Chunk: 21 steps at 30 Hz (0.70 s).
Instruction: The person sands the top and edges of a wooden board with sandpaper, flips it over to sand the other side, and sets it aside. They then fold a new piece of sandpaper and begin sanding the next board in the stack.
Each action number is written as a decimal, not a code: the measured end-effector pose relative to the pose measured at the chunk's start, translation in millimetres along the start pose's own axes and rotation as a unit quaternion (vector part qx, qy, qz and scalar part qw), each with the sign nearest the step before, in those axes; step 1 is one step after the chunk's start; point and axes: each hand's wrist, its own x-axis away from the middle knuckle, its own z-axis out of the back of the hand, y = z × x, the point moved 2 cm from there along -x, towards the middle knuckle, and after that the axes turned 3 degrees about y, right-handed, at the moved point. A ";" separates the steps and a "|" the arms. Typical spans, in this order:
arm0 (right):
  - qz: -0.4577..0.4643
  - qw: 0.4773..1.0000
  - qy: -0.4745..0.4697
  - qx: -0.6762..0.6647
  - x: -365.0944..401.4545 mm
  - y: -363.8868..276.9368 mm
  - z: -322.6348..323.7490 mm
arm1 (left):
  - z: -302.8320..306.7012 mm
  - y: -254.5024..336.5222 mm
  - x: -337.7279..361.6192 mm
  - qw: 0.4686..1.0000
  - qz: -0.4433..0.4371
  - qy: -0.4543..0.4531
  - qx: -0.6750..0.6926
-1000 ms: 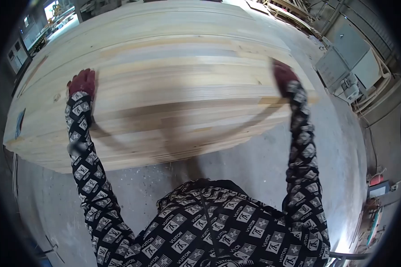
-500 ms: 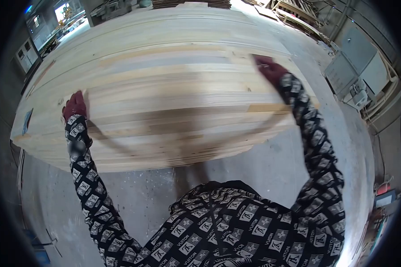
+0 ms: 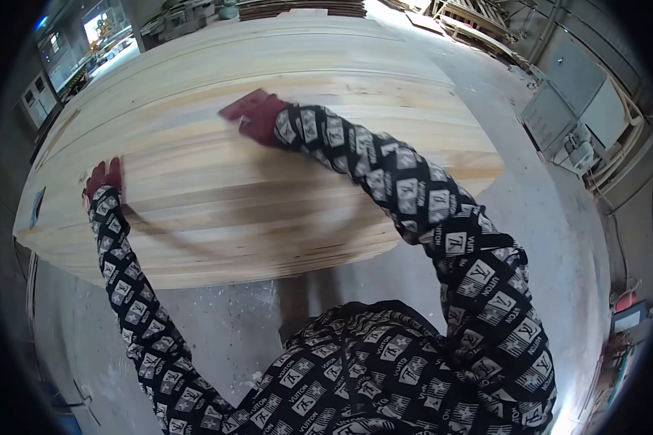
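A broad pale wooden panel (image 3: 218,167), made of joined strips, lies on top of a stack of boards before me. My left hand (image 3: 105,181), in a dark red glove, rests on the left part of the panel with its fingers spread. Over the middle of the panel, my right hand (image 3: 263,119), gloved the same way, is closed on a flat reddish-brown sheet that looks like sandpaper (image 3: 241,106). The sheet lies flat against the wood or just over it; its underside is hidden. Some motion blur softens this hand.
A small dark flat piece (image 3: 38,207) lies near the panel's left edge. On the right stands a grey metal cabinet (image 3: 567,83) beside the concrete floor (image 3: 551,217). Stacked timber (image 3: 479,25) stands at the back right, and dark boards (image 3: 301,9) lie beyond the panel's far edge.
My right hand has swept left across the panel with the sandpaper, from its right side to the middle. My left hand sits slightly lower and further left in the view.
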 end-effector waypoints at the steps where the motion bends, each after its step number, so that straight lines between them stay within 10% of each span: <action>1: -0.005 1.000 0.001 -0.003 3.0 16.8 -0.7 | 1.2 -0.5 -0.5 1.000 0.010 -0.012 0.003; 3: 0.201 0.972 0.126 0.000 8.8 82.5 0.9 | -8.8 -9.4 -10.0 0.999 0.013 -0.019 0.039; 4: 0.165 0.980 0.110 -0.034 11.2 140.3 11.4 | -9.8 -8.3 -6.6 0.999 0.013 -0.021 0.038; 5: -0.060 0.910 -0.055 -0.407 24.1 206.4 28.3 | -9.8 -9.9 -5.4 0.999 0.010 -0.013 0.044; 6: -0.044 0.898 -0.072 -0.432 32.5 297.1 50.0 | -6.7 -11.6 -6.0 0.999 0.008 -0.005 0.050; 8: -0.151 0.977 0.145 -0.033 136.5 269.3 123.1 | 4.6 -8.2 -3.0 0.999 0.016 0.009 0.046; 12: -0.225 0.951 0.194 0.089 173.4 198.0 145.8 | 20.4 4.1 16.5 0.998 0.032 0.029 0.046; 13: -0.145 0.971 0.191 0.025 151.3 206.5 128.8 | 7.3 -3.3 6.7 0.997 0.021 0.026 0.064; 15: 0.056 0.895 0.197 0.396 85.7 194.1 56.3 | -10.8 -19.0 -18.0 0.998 0.023 -0.005 0.056; 16: 0.100 0.932 0.062 0.342 83.6 150.3 34.2 | -12.6 -22.3 -22.0 0.999 0.013 -0.008 0.048; 17: 0.229 0.918 0.176 0.273 85.5 81.0 18.6 | -17.0 -26.5 -26.0 0.998 0.013 -0.016 0.059; 21: 0.178 0.920 0.334 0.099 112.8 -28.7 -35.6 | -9.3 -17.8 -17.5 0.998 0.038 -0.013 0.041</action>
